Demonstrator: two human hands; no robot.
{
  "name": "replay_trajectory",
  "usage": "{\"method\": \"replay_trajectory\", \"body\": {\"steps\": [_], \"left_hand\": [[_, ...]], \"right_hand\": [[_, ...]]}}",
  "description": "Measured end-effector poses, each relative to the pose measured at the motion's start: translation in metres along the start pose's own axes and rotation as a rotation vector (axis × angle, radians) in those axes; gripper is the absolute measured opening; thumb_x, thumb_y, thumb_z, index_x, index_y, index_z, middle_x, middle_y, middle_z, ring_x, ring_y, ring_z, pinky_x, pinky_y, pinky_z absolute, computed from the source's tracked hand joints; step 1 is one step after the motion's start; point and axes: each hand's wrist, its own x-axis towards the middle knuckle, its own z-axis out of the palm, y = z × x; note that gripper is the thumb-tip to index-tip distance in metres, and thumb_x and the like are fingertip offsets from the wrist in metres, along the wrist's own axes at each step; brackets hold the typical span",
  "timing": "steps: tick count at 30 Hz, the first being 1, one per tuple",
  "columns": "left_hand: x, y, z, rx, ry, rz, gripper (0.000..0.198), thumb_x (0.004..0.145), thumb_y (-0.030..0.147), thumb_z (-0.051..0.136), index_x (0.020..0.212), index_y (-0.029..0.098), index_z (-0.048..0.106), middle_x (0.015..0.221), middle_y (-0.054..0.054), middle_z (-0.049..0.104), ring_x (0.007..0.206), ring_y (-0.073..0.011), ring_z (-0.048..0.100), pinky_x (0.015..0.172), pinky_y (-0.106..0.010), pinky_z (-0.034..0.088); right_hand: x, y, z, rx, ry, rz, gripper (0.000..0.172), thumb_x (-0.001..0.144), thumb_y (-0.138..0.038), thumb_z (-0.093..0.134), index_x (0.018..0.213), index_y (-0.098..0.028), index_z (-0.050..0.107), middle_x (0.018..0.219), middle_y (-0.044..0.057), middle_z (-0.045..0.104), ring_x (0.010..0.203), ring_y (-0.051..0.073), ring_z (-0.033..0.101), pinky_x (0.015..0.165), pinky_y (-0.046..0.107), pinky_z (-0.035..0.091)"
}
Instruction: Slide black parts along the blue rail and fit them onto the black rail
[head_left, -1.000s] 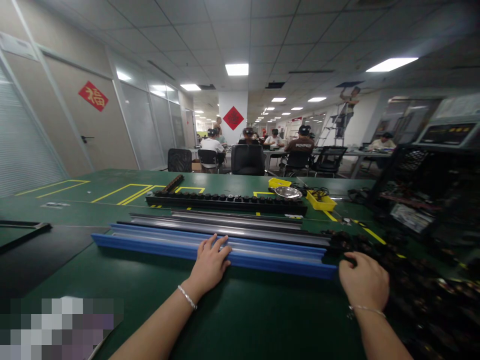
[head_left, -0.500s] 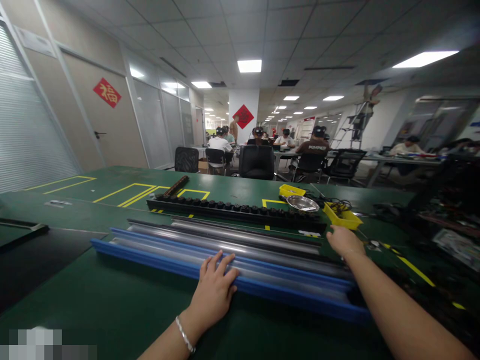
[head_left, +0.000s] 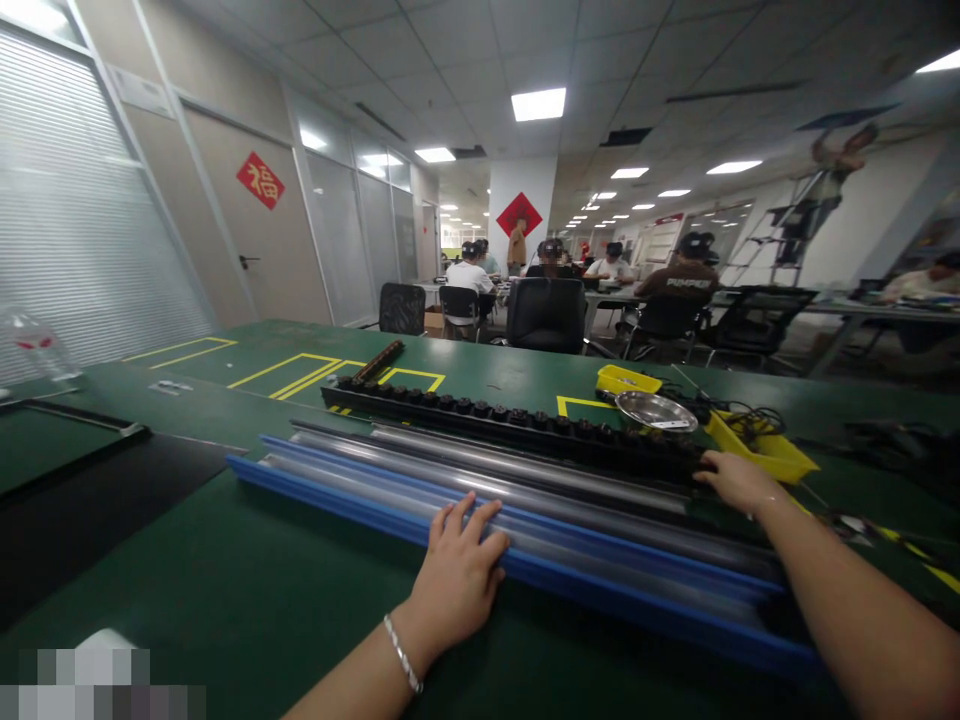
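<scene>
- Sitting on the right side of the desk (head_left: 315, 590), a yellow bin (head_left: 787, 470) holds a tangle of dark cables that spill over its rim.
- Farther back and to the left of it stands a shallow yellow tray (head_left: 628, 382); what lies in it is too small to make out.
- Between the two is a round metal dish (head_left: 651, 408), with a small pale patch near its front rim that I cannot identify.
- A long blue channel (head_left: 337, 505) lies across the near part of the desk, a pale, see-through strip running along its trough.
- Just behind it lie dark-edged channels (head_left: 540, 492) with shiny, greyish insides, and behind those a long black bar (head_left: 480, 412) carrying a row of round black pieces.
- The hands are well apart from each other.
- The left hand (head_left: 466, 570) rests palm down on the blue channel near its middle, fingers spread across the trough and thumb toward the near edge, not clamped around it.
- The right hand (head_left: 739, 482) reaches farther out, its forearm crossing over the blue channel's right end. Its bent fingers are at the black bar's right end, near the yellow bin; whether they grip the bar, I cannot tell.
</scene>
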Motion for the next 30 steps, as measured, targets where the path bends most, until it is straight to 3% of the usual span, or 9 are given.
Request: {"method": "replay_trajectory", "body": {"steps": [3,6,13,15,17,21,24,26,30], "left_hand": [[0.005,-0.001,0.0,0.003,0.008,0.001,0.027,0.076,0.023,0.059,0.102,0.029,0.056,0.14,0.0,0.039,0.131,-0.0311,0.025,0.104,-0.056,0.02],[0.011,-0.001,0.0,-0.008,0.012,0.0,0.027,0.074,0.027,0.061,0.101,0.028,0.057,0.14,-0.001,0.04,0.131,-0.0315,0.026,0.105,-0.056,0.019],[0.018,-0.001,-0.004,-0.189,-0.005,-0.042,0.035,0.072,0.039,0.064,0.105,0.029,0.059,0.138,-0.003,0.043,0.133,-0.033,0.025,0.106,-0.058,0.013],[0.026,0.0,-0.005,-0.383,0.04,-0.124,0.036,0.075,0.039,0.062,0.109,0.028,0.058,0.131,-0.005,0.051,0.131,-0.0311,0.029,0.108,-0.057,0.012],[0.043,0.003,-0.007,-0.677,0.157,-0.308,0.034,0.078,0.035,0.059,0.108,0.021,0.058,0.123,-0.011,0.056,0.126,-0.0284,0.039,0.108,-0.049,0.02],[0.088,0.014,-0.018,-1.578,0.249,-0.765,0.034,0.083,0.039,0.054,0.111,0.019,0.053,0.126,-0.015,0.052,0.111,-0.0234,0.055,0.093,-0.038,0.044],[0.113,0.018,-0.029,-2.06,0.219,-0.822,0.043,0.086,0.049,0.044,0.116,0.019,0.049,0.127,-0.016,0.049,0.106,-0.022,0.058,0.083,-0.035,0.051],[0.118,0.017,-0.033,-2.199,0.223,-0.814,0.047,0.086,0.053,0.041,0.118,0.02,0.048,0.122,-0.015,0.053,0.104,-0.0228,0.059,0.082,-0.038,0.052],[0.11,0.015,-0.033,-2.19,0.253,-0.972,0.038,0.086,0.043,0.048,0.114,0.017,0.051,0.112,-0.012,0.057,0.102,-0.023,0.059,0.081,-0.038,0.053]], "right_hand": [[-0.004,0.001,-0.017,0.015,-0.137,-0.047,0.005,0.065,-0.021,0.063,0.065,-0.017,0.06,0.074,0.007,0.06,0.071,0.019,0.054,0.066,0.028,0.037],[-0.01,-0.007,-0.041,-0.002,-0.16,-0.058,0.01,0.074,-0.026,0.055,0.073,-0.017,0.059,0.085,0.01,0.06,0.08,0.02,0.053,0.072,0.029,0.036],[-0.034,-0.049,-0.11,0.026,-0.075,0.009,0.011,0.077,-0.027,0.052,0.074,-0.018,0.058,0.09,0.008,0.062,0.084,0.02,0.053,0.076,0.028,0.035],[-0.044,-0.061,-0.124,0.044,-0.056,0.036,0.013,0.079,-0.028,0.049,0.075,-0.019,0.058,0.089,0.007,0.062,0.081,0.019,0.053,0.073,0.029,0.035],[-0.053,-0.07,-0.134,0.048,-0.058,0.054,0.014,0.079,-0.029,0.048,0.074,-0.019,0.058,0.085,0.006,0.062,0.077,0.019,0.052,0.071,0.028,0.035],[-0.078,-0.079,-0.146,0.048,0.001,-0.013,0.012,0.076,-0.028,0.048,0.072,-0.019,0.054,0.084,0.006,0.061,0.079,0.019,0.052,0.073,0.028,0.036],[-0.1,-0.081,-0.15,0.083,0.027,-0.073,0.014,0.076,-0.032,0.046,0.075,-0.02,0.054,0.086,0.006,0.061,0.082,0.02,0.053,0.074,0.03,0.038],[-0.116,-0.08,-0.149,0.115,0.043,-0.12,0.017,0.075,-0.036,0.045,0.075,-0.021,0.053,0.084,0.006,0.06,0.082,0.021,0.053,0.074,0.031,0.039],[-0.146,-0.08,-0.143,0.163,0.09,-0.155,0.021,0.074,-0.041,0.043,0.075,-0.022,0.053,0.081,0.007,0.058,0.081,0.023,0.053,0.074,0.034,0.04]]}}
